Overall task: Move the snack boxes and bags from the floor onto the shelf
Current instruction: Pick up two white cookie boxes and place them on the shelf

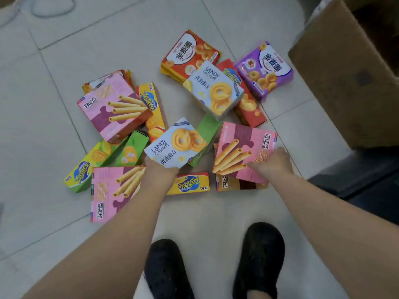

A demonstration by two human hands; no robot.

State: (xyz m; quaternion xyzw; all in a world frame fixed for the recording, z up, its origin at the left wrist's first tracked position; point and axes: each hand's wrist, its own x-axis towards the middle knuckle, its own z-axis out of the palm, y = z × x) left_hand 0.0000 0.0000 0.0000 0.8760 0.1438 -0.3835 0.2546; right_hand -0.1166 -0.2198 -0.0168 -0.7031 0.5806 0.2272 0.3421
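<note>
Under right hand (273, 164), pink box (244, 152)

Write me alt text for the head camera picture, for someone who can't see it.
Seen from above, a person's left hand grips a pale blue cookie box and the right hand rests on a pink wafer-roll box among colourful snack boxes scattered on a tiled floor. A cardboard carton stands at right; black shoes show below.
</note>
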